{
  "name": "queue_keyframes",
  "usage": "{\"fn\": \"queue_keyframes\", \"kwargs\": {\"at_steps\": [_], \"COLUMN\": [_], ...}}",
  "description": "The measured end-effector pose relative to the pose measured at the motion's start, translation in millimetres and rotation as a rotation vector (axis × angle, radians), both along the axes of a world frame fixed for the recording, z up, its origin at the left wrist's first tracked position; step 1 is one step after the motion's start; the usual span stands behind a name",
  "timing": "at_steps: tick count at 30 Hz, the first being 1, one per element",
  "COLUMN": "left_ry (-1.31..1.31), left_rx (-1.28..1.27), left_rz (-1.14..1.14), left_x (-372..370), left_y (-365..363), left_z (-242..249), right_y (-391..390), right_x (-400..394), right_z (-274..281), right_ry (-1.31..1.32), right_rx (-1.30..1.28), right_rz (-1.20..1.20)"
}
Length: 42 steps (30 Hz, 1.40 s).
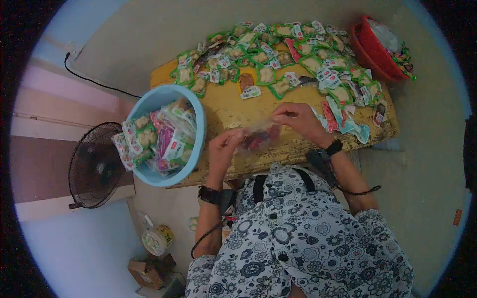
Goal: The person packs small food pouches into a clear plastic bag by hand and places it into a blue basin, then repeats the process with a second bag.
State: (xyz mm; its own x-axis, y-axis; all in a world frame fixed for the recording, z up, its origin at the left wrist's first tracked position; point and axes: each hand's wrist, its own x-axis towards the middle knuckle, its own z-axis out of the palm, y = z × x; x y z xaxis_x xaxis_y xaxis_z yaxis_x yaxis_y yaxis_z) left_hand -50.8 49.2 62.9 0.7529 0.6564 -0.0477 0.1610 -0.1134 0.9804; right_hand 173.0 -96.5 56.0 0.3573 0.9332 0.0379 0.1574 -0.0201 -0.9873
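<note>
Between my two hands hangs a clear plastic bag [259,137] with dark red pieces inside, over the near part of the yellow table. My left hand [226,144] pinches its left upper corner. With fingers closed, my right hand [299,119] grips the right upper corner. The bag looks blurred, and I cannot make out whether its top is sealed. Just beyond my hands lies a yellow-edged packet [247,85] with brown contents. Red and light-blue packets [343,119] lie to the right of my right hand.
A light-blue basin [200,124] full of packets stands at the table's left. Many green-edged packets [266,75] cover the back of the worn yellow table [218,104]. A red basin [365,47] sits at the back right. A black fan [99,166] stands left, near a tub [156,241].
</note>
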Motion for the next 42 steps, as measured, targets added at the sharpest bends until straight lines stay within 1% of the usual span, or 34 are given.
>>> {"fn": "queue_keyframes", "kwargs": {"at_steps": [5, 8, 11, 14, 17, 20, 23, 26, 29, 32, 35, 38, 42], "left_ry": [-0.015, -0.063, -0.027, 0.008, 0.011, 0.019, -0.025, -0.025, 0.001, -0.002, -0.042, 0.025, 0.061], "left_rx": [0.019, 0.005, 0.007, -0.003, 0.003, -0.045, -0.045, -0.056, -0.010, 0.019, 0.098, 0.277, 0.418], "left_rz": [-0.003, 0.004, 0.000, 0.018, 0.001, -0.007, -0.032, -0.010, -0.062, -0.027, -0.124, -0.229, -0.219], "left_x": [-6.8, -5.8, -5.4, -4.7, -2.3, -3.5, -6.9, -9.0, -10.4, -9.0, -9.5, -8.4, -9.3], "left_y": [5.3, 3.3, 2.4, -0.1, 1.8, 1.0, 2.0, 0.2, 1.9, -0.9, 3.0, 0.2, 6.8], "left_z": [-5.4, -0.7, 6.1, 10.3, 8.2, 10.6, 6.6, 12.1, 12.4, 19.3, 20.2, 42.6, 22.4], "right_y": [-13.4, -15.2, -14.4, -10.5, -4.4, 0.1, -3.4, -6.0, -8.6, -8.0, -8.7, -12.0, -14.1], "right_x": [-4.8, -8.3, -5.0, -6.7, -16.3, -19.6, -25.0, -19.2, -18.2, -18.7, -18.6, -16.9, -11.3], "right_z": [12.9, 20.9, 14.0, 21.7, 31.6, 42.1, 39.4, 52.2, 47.5, 52.2, 52.4, 53.3, 45.3], "right_ry": [-0.043, -0.080, -0.431, -0.551, -0.709, -0.817, -1.015, -1.134, -1.068, -0.956, -0.914, -0.868, -0.731], "right_rx": [-0.015, -0.038, 0.200, 0.306, 0.159, -0.116, -0.143, -0.207, -0.017, -0.048, -0.003, -0.007, -0.008], "right_rz": [0.013, 0.091, 0.109, 0.160, 0.186, 0.322, 0.124, 0.152, 0.068, 0.099, 0.075, 0.068, 0.028]}}
